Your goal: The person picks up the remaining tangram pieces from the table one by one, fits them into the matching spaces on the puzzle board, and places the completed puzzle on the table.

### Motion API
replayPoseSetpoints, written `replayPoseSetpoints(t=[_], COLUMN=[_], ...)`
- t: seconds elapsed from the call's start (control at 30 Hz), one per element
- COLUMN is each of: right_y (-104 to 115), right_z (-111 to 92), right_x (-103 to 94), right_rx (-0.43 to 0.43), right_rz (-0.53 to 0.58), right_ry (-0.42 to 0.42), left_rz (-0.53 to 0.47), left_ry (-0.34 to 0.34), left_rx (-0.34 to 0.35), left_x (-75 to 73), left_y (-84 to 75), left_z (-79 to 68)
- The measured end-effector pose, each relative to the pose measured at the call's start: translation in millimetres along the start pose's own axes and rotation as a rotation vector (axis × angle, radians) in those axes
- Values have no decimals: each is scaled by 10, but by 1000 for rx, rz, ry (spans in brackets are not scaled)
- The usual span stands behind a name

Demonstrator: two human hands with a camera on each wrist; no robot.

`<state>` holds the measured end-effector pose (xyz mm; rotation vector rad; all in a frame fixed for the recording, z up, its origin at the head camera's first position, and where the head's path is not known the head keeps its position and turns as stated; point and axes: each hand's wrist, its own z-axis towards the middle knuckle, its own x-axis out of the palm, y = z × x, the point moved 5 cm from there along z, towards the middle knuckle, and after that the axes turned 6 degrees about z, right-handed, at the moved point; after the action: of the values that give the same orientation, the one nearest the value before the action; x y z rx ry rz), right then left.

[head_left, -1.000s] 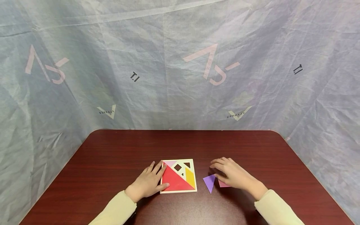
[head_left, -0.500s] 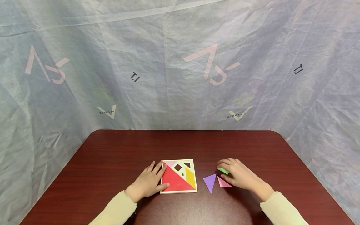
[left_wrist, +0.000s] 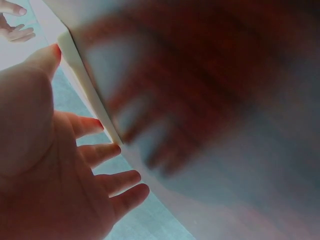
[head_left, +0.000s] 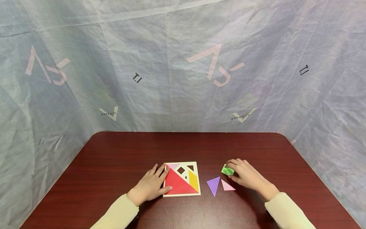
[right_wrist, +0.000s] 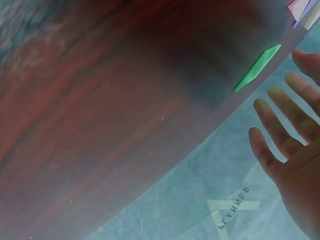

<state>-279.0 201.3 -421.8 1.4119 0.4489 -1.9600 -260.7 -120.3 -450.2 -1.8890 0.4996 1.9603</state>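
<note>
Since the earlier frame, the right hand [head_left: 247,175] has drawn off the pink triangle [head_left: 227,185], and the green piece [head_left: 227,170] has come into sight, now a little nearer the worktop's far edge.

In the head view, the right hand arches over the green piece, thumb and fingers parted and bent; whether they touch it I cannot tell. The purple triangle [head_left: 213,185] lies flat between pink triangle and board [head_left: 181,195]. The left hand [head_left: 150,184] lies over the board's left edge, fingers loosely spread, gripping nothing. The board, square with a pale rim, holds a glossy red triangle [head_left: 181,184] and a yellow parallelogram [head_left: 193,181]; dark cut-outs show toward its far right corner. The worktop [head_left: 137,149] is dark red, wood-grained; wrinkled, printed cloth [head_left: 171,79] hangs beyond its far edge.

In the left wrist view, fingertips meet the board's smooth, thick edge, mirrored blurrily in the polished worktop.

In the right wrist view, the green piece appears thin and crisp-edged, just beside fanned, nearly straight fingers.
</note>
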Motion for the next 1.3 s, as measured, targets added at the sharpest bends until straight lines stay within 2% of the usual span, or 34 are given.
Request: replayPoseSetpoints(t=[0.4, 0.87, 1.1, 1.3], right_y=[-100, -110, -115, -127], right_z=[-18, -9, -3, 17], right_x=[96, 121, 117, 114], right_rx=[90, 94, 100, 145], right_rz=[-23, -31, 19, 102], right_ry=[49, 60, 67, 96], left_rz=[0, -12, -10, -7], left_ry=[10, 26, 21, 21], left_rx=[-5, -12, -14, -14], left_x=[-11, -40, -26, -5], left_y=[-11, -20, -10, -4], left_z=[-4, -11, -6, -2])
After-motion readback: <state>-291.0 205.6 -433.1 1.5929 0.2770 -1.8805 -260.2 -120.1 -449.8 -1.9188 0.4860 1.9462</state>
